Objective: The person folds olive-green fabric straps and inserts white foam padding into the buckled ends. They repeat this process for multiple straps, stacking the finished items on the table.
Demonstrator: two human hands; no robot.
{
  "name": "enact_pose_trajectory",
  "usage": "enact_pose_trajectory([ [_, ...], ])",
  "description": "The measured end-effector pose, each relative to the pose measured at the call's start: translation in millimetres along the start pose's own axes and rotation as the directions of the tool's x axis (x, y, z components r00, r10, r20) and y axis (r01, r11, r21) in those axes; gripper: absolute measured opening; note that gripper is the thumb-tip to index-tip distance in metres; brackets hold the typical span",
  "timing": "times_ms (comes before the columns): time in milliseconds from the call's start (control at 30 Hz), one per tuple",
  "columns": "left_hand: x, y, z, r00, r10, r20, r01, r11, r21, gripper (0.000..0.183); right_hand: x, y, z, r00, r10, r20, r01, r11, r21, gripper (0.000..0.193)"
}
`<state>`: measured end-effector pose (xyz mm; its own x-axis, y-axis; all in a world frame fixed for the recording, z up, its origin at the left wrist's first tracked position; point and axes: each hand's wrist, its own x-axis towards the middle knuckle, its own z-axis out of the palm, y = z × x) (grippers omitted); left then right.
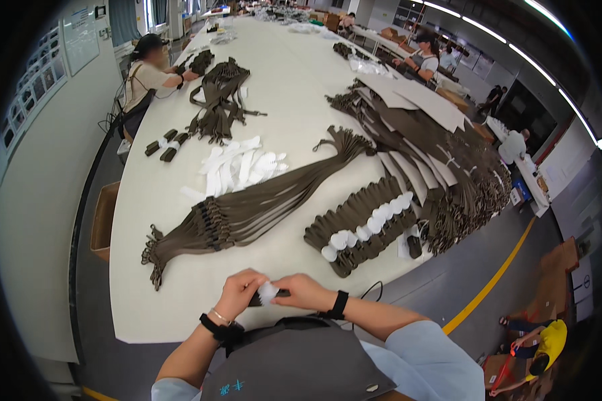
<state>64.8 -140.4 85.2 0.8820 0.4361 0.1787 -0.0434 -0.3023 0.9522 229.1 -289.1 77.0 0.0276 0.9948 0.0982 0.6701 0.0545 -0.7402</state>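
Near the table's front edge, my left hand (239, 293) and my right hand (302, 291) grip a small folded brown strap (255, 301) from its two sides. A white paper band (267, 292) lies around or across its middle; my fingers partly cover both. Just beyond my hands, a long fan of brown straps (267, 204) stretches over the table, dark buckles across it and metal-looking hooks at its near end. To the right sits a row of folded strap bundles (334, 224) with white bands. Loose white bands (237, 167) are piled behind the fan.
The white table (154, 294) runs far ahead. A large heap of straps (461, 187) with grey sheets (408, 97) covers its right side. Co-workers stand at the left edge (147, 77) and far right (425, 60). A cardboard box (105, 220) stands beside the table at left.
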Motion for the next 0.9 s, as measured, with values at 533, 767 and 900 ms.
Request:
enact_pose_trajectory([
  [533,-28,-26,-15,0.935,-0.345,-0.084,0.337,0.936,-0.096,0.018,-81,112,-87,0.564,0.118,-0.817,-0.705,0.583,-0.403,0.031],
  [767,-37,-31,-21,0.904,-0.419,-0.085,0.411,0.907,-0.093,0.017,-92,114,-81,0.371,0.239,-0.897,-0.803,0.567,-0.181,0.045],
  [900,-44,-35,-23,0.887,-0.454,-0.09,0.442,0.889,-0.121,0.018,-89,108,-81,0.346,0.227,-0.911,-0.806,0.568,-0.165,0.05],
])
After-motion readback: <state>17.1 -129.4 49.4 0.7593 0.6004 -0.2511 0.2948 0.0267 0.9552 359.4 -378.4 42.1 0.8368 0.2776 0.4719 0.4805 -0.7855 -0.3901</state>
